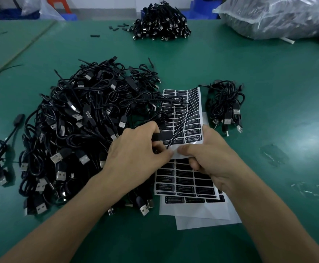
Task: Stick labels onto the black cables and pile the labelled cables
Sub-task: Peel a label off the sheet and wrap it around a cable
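Early going: small pile (226, 105) right of centre, likely labelled; big heap (82, 130) centre-left looks undone (most of the job). Centre frame, left hand (136, 149) pinches a cable's black block (161, 137); right hand (211, 158) grips the curled label sheet (189, 118).

Under left hand (136, 150) fingers, black cable part (161, 136) mostly buried. Near edge of label sheet (192, 120) covered by right hand (213, 158) pinching it. Fine print unreadable. Far beyond right hand, plastic bag (280, 16) cropped by frame edge.

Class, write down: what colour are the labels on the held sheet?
The labels are black with white print; best in head view.
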